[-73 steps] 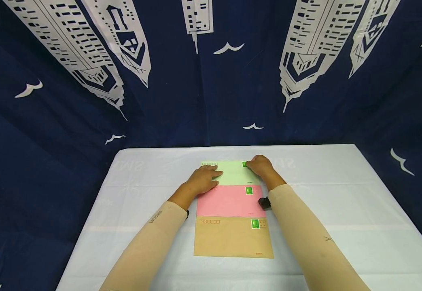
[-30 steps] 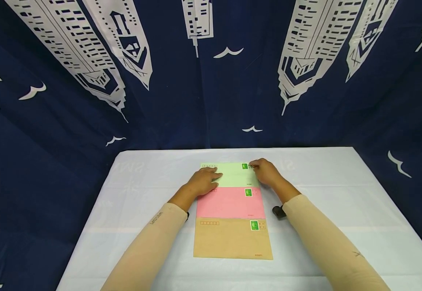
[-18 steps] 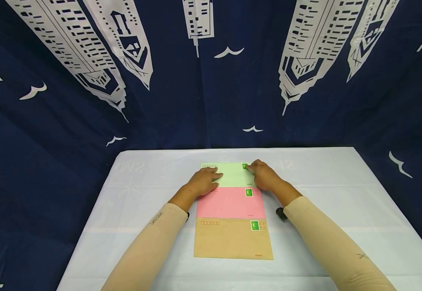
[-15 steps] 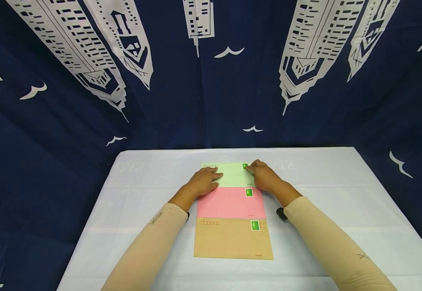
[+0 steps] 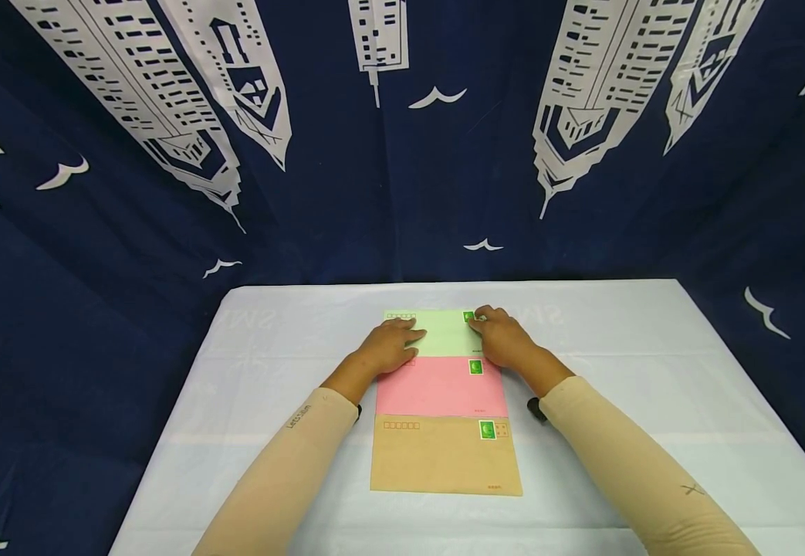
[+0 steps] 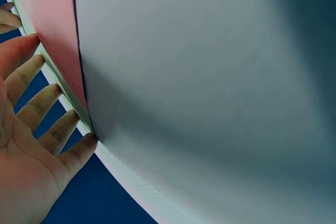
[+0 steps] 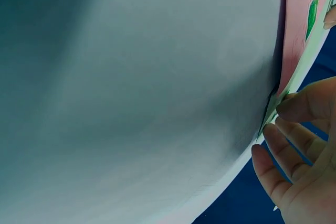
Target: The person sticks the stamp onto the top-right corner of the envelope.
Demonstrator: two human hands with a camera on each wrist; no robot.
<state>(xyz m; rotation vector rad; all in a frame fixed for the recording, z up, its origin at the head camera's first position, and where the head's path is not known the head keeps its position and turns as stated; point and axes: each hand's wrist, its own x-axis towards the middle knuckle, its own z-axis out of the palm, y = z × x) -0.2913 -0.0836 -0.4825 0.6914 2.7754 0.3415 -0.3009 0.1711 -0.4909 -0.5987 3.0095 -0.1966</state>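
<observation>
Three envelopes lie in a column on the white table: a light green envelope [image 5: 444, 336] at the far end, a pink envelope [image 5: 437, 390] in the middle, a brown envelope [image 5: 437, 461] nearest. Each bears a green stamp at its upper right; the far stamp [image 5: 468, 316] is partly covered. My left hand [image 5: 386, 344] rests with spread fingers on the green envelope's left part, as the left wrist view also shows. My right hand [image 5: 504, 337] lies at that envelope's right edge. Its thumb touches the far stamp's lower edge, the other fingers loosely bent [image 7: 283, 153].
A white cloth covers the table [image 5: 624, 347]. Behind it hangs a dark blue curtain [image 5: 388, 177] printed with white towers and birds. A black wrist device [image 5: 537, 409] sits at the right sleeve cuff.
My right hand first drew right off the far stamp, then came back with a finger on it. Its fingers have now shifted to show more of the stamp. The left hand stayed put.
</observation>
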